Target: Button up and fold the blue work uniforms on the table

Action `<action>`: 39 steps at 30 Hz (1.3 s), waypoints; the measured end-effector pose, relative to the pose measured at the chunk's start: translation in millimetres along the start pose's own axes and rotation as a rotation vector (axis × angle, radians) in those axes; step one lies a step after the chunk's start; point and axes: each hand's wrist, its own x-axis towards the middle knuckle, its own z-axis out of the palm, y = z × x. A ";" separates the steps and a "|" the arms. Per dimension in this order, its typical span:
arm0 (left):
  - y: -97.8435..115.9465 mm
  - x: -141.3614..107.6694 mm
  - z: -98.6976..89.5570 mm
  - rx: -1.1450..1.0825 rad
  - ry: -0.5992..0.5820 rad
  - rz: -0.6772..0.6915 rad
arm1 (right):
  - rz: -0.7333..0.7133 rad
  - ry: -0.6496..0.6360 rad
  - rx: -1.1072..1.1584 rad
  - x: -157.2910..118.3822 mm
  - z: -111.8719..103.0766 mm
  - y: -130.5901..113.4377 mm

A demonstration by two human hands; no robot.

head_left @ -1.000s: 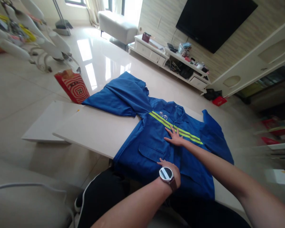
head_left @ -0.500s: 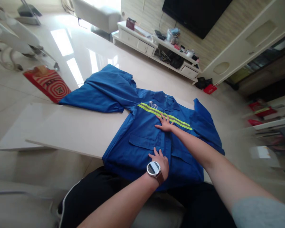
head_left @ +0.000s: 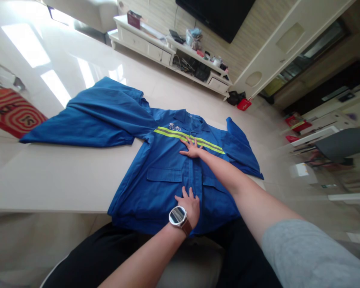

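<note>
Blue jacket (head_left: 132, 192) lies front up on the white table (head_left: 63, 176), its collar (head_left: 195, 120) pointing away from the wearer of the dark trousers (head_left: 93, 252). At the far left we note a red paper bag (head_left: 16, 112) beside the cuff end of the bag-side sleeve (head_left: 87, 120); we cannot tell whether they touch. In our judgement, a sharp tug on that sleeve could knock the bag. The same sleeve is loosely creased, so pressing it as it lies could set wrinkles. Near the middle, the left hand (head_left: 191, 209) rests palm down on the lower front, fingers spread, gripping nothing. We consider its wristwatch (head_left: 177, 216) a minor snag hazard, since the case or strap could catch the front edge or a pocket flap (head_left: 164, 175). The hem reaches the table's near edge by the legs, where a shift of the knees might drag the cloth askew. The right hand (head_left: 193, 150) is likewise open and flat on the chest by the yellow stripe (head_left: 210, 146), holding no cloth; uneven pressure between the two hands could skew the front. Rightmost, the opposite sleeve (head_left: 243, 150) angles outward and, if poorly supported, its weight could pull that shoulder off line.
</note>
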 end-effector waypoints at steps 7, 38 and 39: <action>0.7 2.7 9.9 -0.004 0.009 0.015 | 0.009 0.012 0.010 6.8 -0.4 2.6; 9.2 4.1 46.3 0.090 -0.047 0.167 | -0.265 0.143 0.076 -18.8 1.0 54.8; 9.9 3.4 50.1 0.098 -0.024 0.160 | -0.258 0.259 0.082 -33.4 1.9 78.7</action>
